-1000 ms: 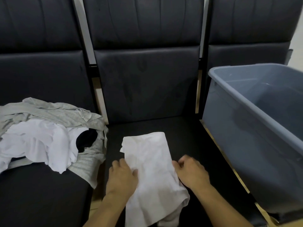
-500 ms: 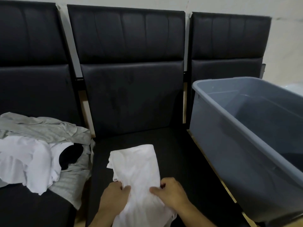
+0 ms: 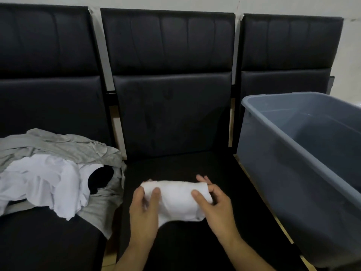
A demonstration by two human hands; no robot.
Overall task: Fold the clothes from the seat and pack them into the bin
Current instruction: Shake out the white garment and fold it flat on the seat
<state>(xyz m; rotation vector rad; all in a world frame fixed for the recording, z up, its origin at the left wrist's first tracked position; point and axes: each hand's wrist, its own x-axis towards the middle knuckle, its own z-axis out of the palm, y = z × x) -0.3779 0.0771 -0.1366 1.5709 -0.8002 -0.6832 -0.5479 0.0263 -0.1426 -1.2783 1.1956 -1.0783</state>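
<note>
A white garment (image 3: 176, 200), folded into a short bundle, is held just above the middle black seat (image 3: 175, 169). My left hand (image 3: 143, 210) grips its left end, thumb on top. My right hand (image 3: 216, 206) grips its right end, fingers wrapped behind the cloth. A pile of loose clothes (image 3: 54, 173), grey, white and black, lies on the left seat. The grey-blue plastic bin (image 3: 293, 173) stands on the right seat, and the part of its inside that shows holds nothing.
Three black padded seats stand in a row against a pale wall (image 3: 195, 4). Metal strips (image 3: 101, 51) separate the backrests. The bin's near rim (image 3: 304, 151) runs diagonally toward the lower right.
The white garment went from lying long and flat on the seat to a short folded bundle lifted in both hands. The camera view tilted up, showing the wall.
</note>
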